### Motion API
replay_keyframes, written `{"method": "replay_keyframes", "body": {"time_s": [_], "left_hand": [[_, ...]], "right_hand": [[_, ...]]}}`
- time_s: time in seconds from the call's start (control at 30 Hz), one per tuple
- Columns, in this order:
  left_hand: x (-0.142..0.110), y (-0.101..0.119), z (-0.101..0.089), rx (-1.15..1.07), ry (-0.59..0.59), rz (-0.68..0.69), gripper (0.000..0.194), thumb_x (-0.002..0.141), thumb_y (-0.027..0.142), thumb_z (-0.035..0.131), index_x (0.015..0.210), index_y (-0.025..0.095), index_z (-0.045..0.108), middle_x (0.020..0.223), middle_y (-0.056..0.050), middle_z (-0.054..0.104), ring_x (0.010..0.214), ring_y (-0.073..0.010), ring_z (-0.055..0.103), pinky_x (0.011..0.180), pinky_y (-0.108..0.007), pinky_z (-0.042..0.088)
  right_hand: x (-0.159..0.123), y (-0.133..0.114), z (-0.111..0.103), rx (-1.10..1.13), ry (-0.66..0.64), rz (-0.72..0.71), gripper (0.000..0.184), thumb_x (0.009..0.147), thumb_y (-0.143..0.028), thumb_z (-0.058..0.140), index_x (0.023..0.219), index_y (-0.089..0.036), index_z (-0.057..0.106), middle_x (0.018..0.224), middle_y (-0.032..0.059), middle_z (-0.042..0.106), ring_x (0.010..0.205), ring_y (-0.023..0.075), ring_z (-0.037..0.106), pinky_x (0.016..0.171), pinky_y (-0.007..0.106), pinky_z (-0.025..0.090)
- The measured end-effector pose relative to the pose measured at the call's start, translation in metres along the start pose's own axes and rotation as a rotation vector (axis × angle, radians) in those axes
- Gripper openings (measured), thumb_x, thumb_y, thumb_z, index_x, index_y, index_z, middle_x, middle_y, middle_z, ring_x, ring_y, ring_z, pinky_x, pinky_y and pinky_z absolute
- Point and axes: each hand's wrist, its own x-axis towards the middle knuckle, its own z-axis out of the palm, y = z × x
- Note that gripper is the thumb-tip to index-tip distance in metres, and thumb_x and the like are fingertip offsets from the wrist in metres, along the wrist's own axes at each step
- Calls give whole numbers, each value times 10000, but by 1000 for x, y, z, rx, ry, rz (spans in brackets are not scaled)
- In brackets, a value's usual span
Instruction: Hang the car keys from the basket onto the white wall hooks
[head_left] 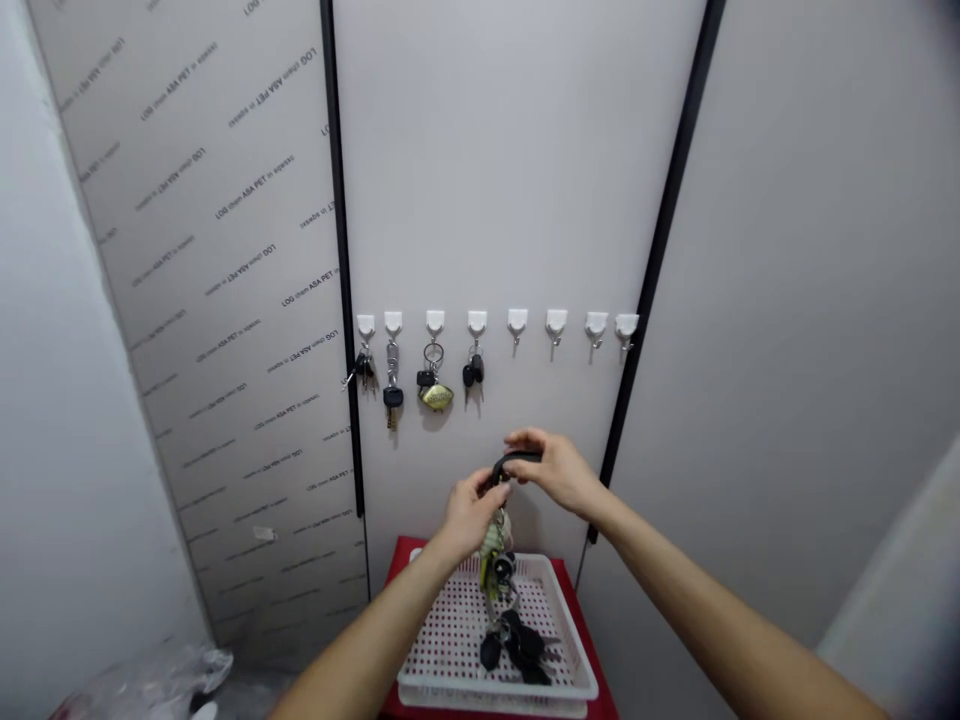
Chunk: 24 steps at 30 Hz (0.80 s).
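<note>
Both hands hold a keychain with a black strap [523, 457] above a white basket [581, 668]. My right hand [562, 475] grips the strap's far end between thumb and fingers. Pinched at the strap's lower end, near its metal fitting, is my left hand [472, 512]. A pale green and yellow charm [491, 555] with a dark round piece dangles below on a chain. Under it are black-headed keys [525, 645], at the basket's near side; whether they all belong to this keychain I cannot tell.
A row of white hooks [517, 320] runs across the wall panel. Several key sets hang on the left ones, one with a gold-green charm [436, 397]. The basket stands on a red surface [397, 560]. Clear plastic [157, 680] lies at lower left.
</note>
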Motion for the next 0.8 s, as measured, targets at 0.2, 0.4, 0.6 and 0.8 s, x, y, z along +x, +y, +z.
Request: {"method": "replay_keyframes", "body": {"time_s": [0.2,0.4,0.6,0.8], "left_hand": [[11,18,9,-55,-11,19,276,629,278,443,847,117,497,520,44,398,414,-27,344,419,-155,292],[35,51,21,-104,9,-6,192,620,306,449,678,123,460,493,54,402,352,-17,353,365,-150,263],[62,81,27,-201,75,48,228,633,345,450,570,133,393,466,47,413,330,-18,365,334,-148,224],[79,84,28,-317,62,-42,253,639,358,457,556,130,385,414,57,383,305,-17,341,330,-149,202]], "right_hand": [[8,-1,-6,495,250,-37,266,525,-250,531,746,-148,422,500,-56,488,406,57,451,427,202,386],[40,-27,-15,492,478,-109,184,557,-201,449,723,-173,375,388,-99,413,309,46,388,331,165,336],[68,-49,-29,318,641,-186,125,551,-165,397,667,-184,354,459,-73,437,385,73,468,407,198,399],[92,-50,-36,-230,732,-242,156,582,-173,369,674,-145,492,611,30,549,571,131,519,587,260,411]]}}
